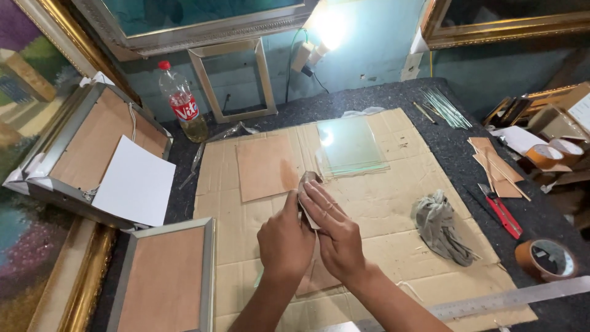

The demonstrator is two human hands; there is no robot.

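Observation:
My left hand and my right hand meet over the middle of a flattened cardboard sheet. Together they pinch a small flat piece, brown on one side and white on the other; only its top edge shows past my fingers. Just beyond it lies a pane of clear glass. A thin brown board rests to the left of the glass. Another brown board pokes out under my wrists.
A crumpled grey rag lies to the right. A red cutter, tape rolls and a steel ruler lie further right. Picture frames face down sit at left, one with white paper. A plastic bottle stands at the back.

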